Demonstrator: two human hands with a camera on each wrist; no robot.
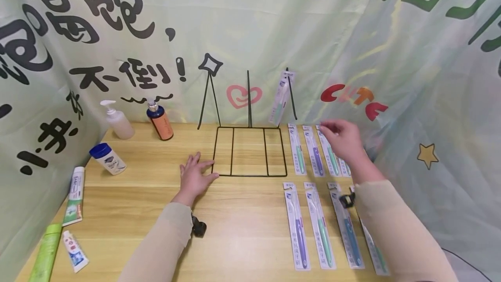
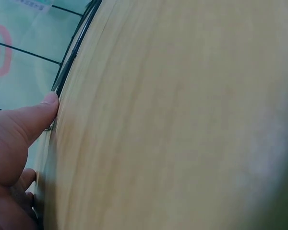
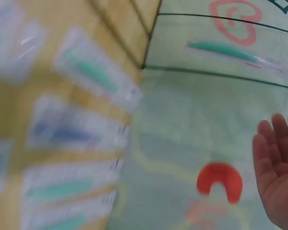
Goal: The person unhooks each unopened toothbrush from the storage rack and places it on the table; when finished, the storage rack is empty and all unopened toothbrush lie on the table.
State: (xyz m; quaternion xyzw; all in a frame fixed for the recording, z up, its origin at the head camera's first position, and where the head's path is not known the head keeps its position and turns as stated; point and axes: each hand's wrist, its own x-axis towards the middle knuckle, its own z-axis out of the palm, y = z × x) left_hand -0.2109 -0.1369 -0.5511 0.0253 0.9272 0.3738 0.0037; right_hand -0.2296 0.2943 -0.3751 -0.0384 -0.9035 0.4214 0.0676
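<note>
A black wire rack [image 1: 249,176] stands on the wooden table, its upright hooks at the back. My left hand [image 1: 193,177] rests at its front left corner, fingers spread, thumb and forefinger touching the wire. The left wrist view shows the thumb [image 2: 41,112] against the frame's edge. One packaged toothbrush [image 1: 280,99] with a green handle hangs from the rack's right hook. My right hand [image 1: 344,138] is raised over the back row of packaged toothbrushes [image 1: 313,151], partly covering it. Nothing shows in its fingers in the right wrist view, where they look extended.
A front row of packaged toothbrushes [image 1: 296,225] lies at the right. On the left are a pump bottle [image 1: 120,121], an orange-labelled bottle [image 1: 161,122], a blue-capped container [image 1: 108,159], toothpaste tubes [image 1: 74,195] and a green tube [image 1: 46,251]. A printed curtain [image 1: 250,25] surrounds the table.
</note>
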